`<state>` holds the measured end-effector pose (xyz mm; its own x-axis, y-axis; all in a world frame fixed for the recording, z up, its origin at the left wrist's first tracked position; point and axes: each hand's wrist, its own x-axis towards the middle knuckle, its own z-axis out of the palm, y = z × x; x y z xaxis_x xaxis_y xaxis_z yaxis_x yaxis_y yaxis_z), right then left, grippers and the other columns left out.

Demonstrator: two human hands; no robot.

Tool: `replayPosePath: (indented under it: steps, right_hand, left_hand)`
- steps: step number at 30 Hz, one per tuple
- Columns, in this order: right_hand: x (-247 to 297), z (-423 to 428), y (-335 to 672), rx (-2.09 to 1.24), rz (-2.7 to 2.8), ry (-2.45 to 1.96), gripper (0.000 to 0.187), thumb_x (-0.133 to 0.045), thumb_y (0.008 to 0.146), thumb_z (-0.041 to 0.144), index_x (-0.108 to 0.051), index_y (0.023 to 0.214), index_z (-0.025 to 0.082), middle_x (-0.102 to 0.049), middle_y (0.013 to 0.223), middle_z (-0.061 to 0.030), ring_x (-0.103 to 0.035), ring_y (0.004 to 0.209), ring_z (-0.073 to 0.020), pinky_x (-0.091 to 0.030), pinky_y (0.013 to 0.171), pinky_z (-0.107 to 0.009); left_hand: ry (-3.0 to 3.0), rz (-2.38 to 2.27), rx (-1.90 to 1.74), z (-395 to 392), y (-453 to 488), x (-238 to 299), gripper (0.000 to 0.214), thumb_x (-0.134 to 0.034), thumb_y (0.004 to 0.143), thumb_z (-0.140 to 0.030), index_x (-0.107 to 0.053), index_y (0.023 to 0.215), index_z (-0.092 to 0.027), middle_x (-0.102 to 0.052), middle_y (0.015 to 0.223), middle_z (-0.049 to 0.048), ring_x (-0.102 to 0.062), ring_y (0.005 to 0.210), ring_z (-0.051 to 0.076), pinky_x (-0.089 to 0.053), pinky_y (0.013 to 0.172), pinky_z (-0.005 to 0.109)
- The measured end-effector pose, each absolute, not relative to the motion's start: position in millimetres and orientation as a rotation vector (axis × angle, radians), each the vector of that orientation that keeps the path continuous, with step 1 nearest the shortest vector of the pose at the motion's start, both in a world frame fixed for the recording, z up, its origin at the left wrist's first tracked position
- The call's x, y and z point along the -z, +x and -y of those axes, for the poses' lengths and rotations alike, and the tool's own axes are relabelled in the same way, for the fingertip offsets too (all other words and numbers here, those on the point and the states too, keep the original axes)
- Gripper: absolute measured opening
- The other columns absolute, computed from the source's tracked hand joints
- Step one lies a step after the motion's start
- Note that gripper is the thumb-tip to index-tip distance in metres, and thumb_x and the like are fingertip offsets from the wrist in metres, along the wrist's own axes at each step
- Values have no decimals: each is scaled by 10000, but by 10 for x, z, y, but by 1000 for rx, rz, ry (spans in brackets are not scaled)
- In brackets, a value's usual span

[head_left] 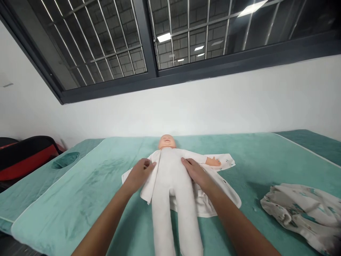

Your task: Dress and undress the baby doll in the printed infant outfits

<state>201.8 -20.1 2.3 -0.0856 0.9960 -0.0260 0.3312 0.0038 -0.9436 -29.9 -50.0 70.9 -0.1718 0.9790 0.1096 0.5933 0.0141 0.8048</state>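
Observation:
A baby doll [170, 174] with a white cloth body lies on its back, head toward the wall. A white baby jacket [217, 185] is spread open under it; one front panel lies over the doll's side at picture left, the other lies flat at picture right. The doll's hand [213, 161] shows on the sleeve at picture right. My left hand [140, 172] is closed, fingers curled, with its thumb on the jacket's front panel. My right hand [196, 171] clasps the doll's side, thumb on the torso; its other fingers are mostly hidden.
The doll lies on a padded bed with a green cover [87, 185]. A crumpled white printed cloth [303, 209] lies at the right. A round hole [65, 160] is at the bed's left end, near a black and red object [29, 158]. A barred window [151, 39] is above.

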Motion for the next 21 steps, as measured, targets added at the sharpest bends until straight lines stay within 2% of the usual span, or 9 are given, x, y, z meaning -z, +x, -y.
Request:
replayPosePath:
  steps: [3, 7, 10, 12, 15, 18, 21]
  right_hand:
    - [-91, 192, 2063, -985, 1596, -1476, 555, -356, 895, 612, -663, 992, 159, -691, 1087, -126, -616, 1039, -273, -422, 930, -397]
    - [-107, 194, 2068, -977, 1638, -1483, 582, -316, 918, 590, -683, 1024, 151, -671, 1166, -145, -580, 1127, -287, -375, 979, -396]
    - [-68, 177, 2064, -1000, 1629, -1470, 565, -327, 915, 588, -684, 1006, 160, -678, 1152, -138, -589, 1098, -286, -385, 956, -391]
    - [-42, 158, 2065, -996, 1629, -1463, 544, -336, 913, 580, -685, 954, 164, -690, 1109, -133, -603, 1044, -281, -396, 924, -386]
    - [-19, 141, 2068, -988, 1635, -1459, 526, -342, 910, 572, -680, 923, 170, -697, 1068, -129, -605, 1010, -273, -396, 902, -376]
    - [-7, 142, 2071, -980, 1642, -1452, 521, -347, 904, 587, -669, 937, 178, -690, 1072, -128, -596, 1018, -273, -384, 902, -377]
    - [5, 147, 2071, -968, 1642, -1443, 510, -341, 905, 589, -654, 920, 186, -685, 1060, -124, -587, 1013, -271, -373, 898, -381]
  left_hand:
    - [1732, -1794, -840, 555, -318, -522, 328, -569, 773, -518, -608, 858, -204, -640, 831, 28, -584, 767, 209, -425, 712, 322]
    - [1730, -1812, -865, 626, -125, -621, 220, -558, 796, -411, -583, 867, -204, -588, 773, -2, -564, 740, 185, -416, 695, 294]
    - [1746, -1714, -897, 648, 112, -798, 177, -516, 824, -353, -595, 844, -195, -623, 824, 9, -583, 789, 182, -426, 724, 286]
    - [1790, -1615, -885, 675, 259, -881, 186, -526, 821, -323, -620, 915, -192, -648, 861, 15, -596, 815, 180, -434, 753, 287]
    - [1737, -1477, -873, 745, 384, -929, 276, -535, 830, -340, -633, 1046, -199, -653, 806, 10, -603, 733, 165, -457, 710, 283]
    - [1611, -1406, -1021, 781, 349, -883, 294, -500, 861, -389, -637, 1058, -220, -664, 814, 9, -606, 698, 152, -480, 662, 269]
    - [1590, -1574, -1238, 706, 201, -715, 225, -490, 862, -338, -637, 978, -215, -675, 946, 31, -623, 764, 164, -501, 718, 296]
